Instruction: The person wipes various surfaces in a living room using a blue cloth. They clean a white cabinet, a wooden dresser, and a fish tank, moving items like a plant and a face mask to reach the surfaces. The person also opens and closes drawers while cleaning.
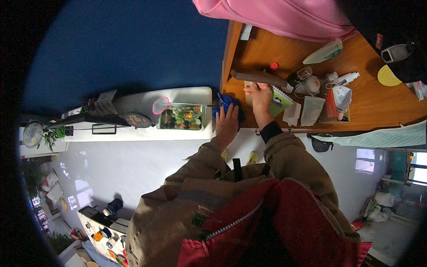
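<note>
Along the near left part of a wooden desk top (pixel 377 106), my left hand (pixel 228 124) rests with spread fingers on a crumpled blue cloth (pixel 230 101). My right hand (pixel 260 96) is over papers beside a dark brown elongated object (pixel 258 78); its fingertips are close together, and whether they pinch anything is unclear. A spiral-bound notebook with a green cover (pixel 279 101) lies just right of that hand, partly hidden by it. Past the brown object sits a small red cap (pixel 274 65).
Left of the desk, a white cabinet holds a small fish tank (pixel 183 116) and a pink-rimmed net (pixel 161 105). Bottles, a white mask (pixel 342 96), an orange box (pixel 331 104) and a paper packet (pixel 312 110) crowd the right. A pink bag (pixel 283 16) lies at the back.
</note>
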Tool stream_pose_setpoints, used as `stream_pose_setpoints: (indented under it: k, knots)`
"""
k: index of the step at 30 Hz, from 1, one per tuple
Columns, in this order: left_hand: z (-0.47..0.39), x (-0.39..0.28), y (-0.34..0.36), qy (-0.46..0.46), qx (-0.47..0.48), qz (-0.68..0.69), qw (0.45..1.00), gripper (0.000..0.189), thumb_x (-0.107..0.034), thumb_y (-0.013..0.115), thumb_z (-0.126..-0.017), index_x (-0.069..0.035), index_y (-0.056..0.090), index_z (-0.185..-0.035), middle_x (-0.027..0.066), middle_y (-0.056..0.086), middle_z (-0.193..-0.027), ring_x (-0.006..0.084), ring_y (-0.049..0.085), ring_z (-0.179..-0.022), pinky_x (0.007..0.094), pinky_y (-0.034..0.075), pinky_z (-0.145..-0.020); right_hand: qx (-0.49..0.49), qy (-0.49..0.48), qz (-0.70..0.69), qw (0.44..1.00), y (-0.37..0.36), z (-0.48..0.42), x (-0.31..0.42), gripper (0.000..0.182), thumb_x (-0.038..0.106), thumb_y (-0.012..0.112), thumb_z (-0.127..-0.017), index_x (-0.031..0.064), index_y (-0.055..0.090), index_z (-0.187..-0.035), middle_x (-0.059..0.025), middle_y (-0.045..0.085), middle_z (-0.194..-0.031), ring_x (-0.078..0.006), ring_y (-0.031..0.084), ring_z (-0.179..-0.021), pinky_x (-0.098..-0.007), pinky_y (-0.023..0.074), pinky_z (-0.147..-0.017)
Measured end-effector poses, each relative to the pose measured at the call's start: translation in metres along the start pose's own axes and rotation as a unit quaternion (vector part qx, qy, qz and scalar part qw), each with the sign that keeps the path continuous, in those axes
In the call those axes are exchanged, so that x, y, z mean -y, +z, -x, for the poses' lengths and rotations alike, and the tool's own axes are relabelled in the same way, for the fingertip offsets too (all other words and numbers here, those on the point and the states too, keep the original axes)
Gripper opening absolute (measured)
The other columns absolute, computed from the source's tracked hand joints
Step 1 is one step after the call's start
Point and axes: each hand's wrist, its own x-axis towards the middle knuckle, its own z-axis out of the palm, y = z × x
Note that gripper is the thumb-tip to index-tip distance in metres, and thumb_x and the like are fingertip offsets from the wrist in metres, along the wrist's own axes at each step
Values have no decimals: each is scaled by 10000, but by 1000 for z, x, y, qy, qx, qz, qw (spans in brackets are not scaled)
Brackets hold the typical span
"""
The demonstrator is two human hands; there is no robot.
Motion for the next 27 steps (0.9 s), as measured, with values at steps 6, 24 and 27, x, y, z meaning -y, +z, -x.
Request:
stream_pose_setpoints:
  k: [6, 24, 27]
  knots:
    - [-10, -1, 13, 23, 27, -63, 997, 561, -194, 502, -839, -52, 316, -1349, 153, 301, -1388, 410, 296, -1248, 543, 256, -1003, 55, -64, -69, 994, -42, 51, 29, 292, 81, 595, -839, 24, 515, -1114, -93, 539, -1103, -202, 565, -956, -323, 485, -812]
    - [-159, -23, 40, 56, 22, 46, 997, 477, -125, 530, -799, -169, 427, -1262, 67, 437, -1282, 403, 382, -1186, 539, 352, -892, -58, -62, 619, 781, -352, 208, -20, 437, 176, 595, -842, 44, 407, -1214, -89, 464, -1182, -218, 450, -1104, -348, 365, -953]
    - [-121, -20, 22, 41, 46, 47, 997, 519, -154, 546, -785, -181, 408, -1284, 54, 410, -1309, 369, 346, -1224, 581, 289, -933, -57, -112, 635, 762, -342, 193, -11, 452, 184, 595, -841, 46, 396, -1223, -89, 461, -1185, -220, 444, -1108, -348, 357, -958]
